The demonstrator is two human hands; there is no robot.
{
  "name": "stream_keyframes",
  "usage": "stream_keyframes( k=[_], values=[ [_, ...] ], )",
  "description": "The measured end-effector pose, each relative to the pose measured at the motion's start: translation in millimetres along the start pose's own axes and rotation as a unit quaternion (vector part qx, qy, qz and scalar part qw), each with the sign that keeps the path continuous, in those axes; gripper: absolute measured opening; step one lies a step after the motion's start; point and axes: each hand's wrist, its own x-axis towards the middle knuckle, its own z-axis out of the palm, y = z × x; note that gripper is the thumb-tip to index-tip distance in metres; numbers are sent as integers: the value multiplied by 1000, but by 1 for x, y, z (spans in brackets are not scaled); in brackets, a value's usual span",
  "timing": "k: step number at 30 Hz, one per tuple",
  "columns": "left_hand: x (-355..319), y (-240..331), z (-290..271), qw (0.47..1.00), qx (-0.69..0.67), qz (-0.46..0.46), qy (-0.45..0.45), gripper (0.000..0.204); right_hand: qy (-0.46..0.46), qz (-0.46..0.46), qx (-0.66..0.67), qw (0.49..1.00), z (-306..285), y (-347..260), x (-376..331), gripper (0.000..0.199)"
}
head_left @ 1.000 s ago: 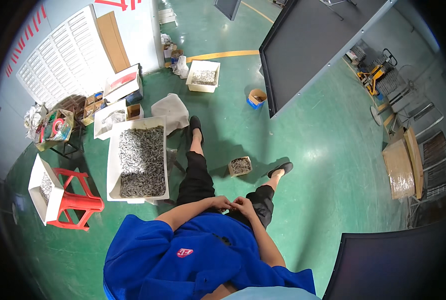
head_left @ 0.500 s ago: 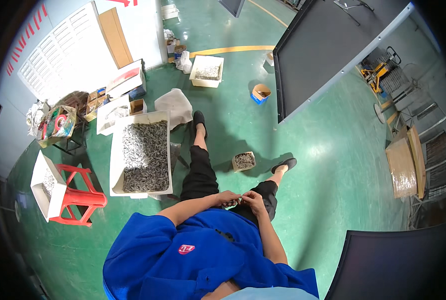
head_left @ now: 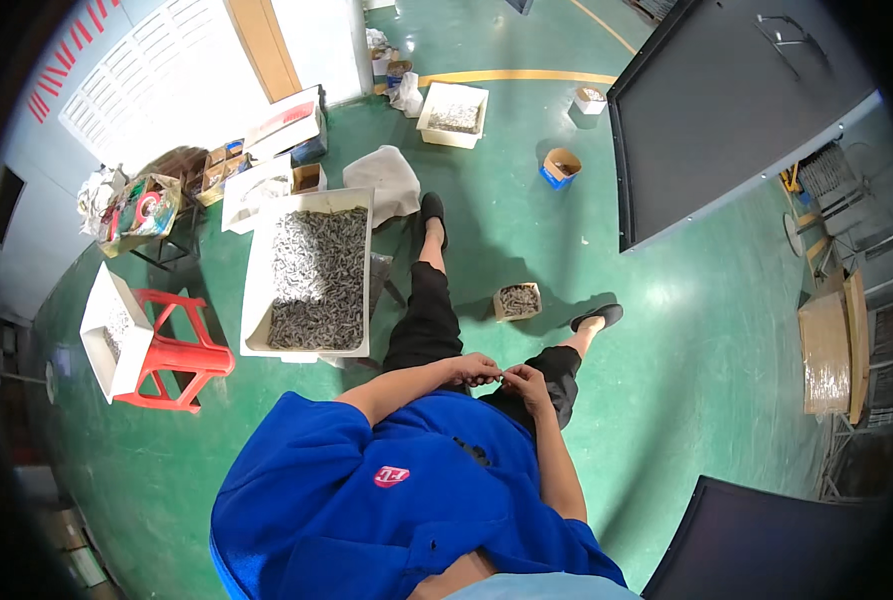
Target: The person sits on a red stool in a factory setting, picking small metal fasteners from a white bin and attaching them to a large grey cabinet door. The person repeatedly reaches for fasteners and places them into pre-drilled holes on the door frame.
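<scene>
We sit on a green floor [head_left: 686, 330], and our left hand [head_left: 474, 370] and right hand [head_left: 526, 383] meet over our lap, fingertips pinched together on a part too small to make out. A big tray [head_left: 311, 275] of grey parts lies at ten o'clock from the hands, and a small box [head_left: 517, 300] of the same parts sits near at twelve o'clock, between our legs.

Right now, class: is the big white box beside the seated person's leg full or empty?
Nearly full: the big white box holds a grey heap of small parts, spread almost to its rim.

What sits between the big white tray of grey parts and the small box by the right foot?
The person's outstretched left leg lies between the big tray and small box, in the head view.
</scene>
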Motion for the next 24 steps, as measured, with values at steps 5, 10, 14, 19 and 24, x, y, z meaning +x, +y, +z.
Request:
stream_keyframes(
  k=[5, 10, 14, 19, 24],
  values=[
    [-7, 8, 4, 999, -15, -27, 23, 25, -8, -16, -30, 999, 4, -4, -1, 12],
    [-6, 10, 5, 997, -13, -78, -9, 48, 10, -51, -49, 997, 3, -3, -2, 11],
    [-6, 7, 4, 995, -27, -79, -55, 56, 2, -52, -69, 996, 6, -8, -3, 10],
    [-4, 4, 0, 991, -63, -92, -76, 56, -12, -78, -43, 996, 28, -18, -7, 9],
    [-4, 2, -2, 989, -73, -116, -56, 47, -23, -129, -115, 985, 42, -10, -4, 14]
  ],
)
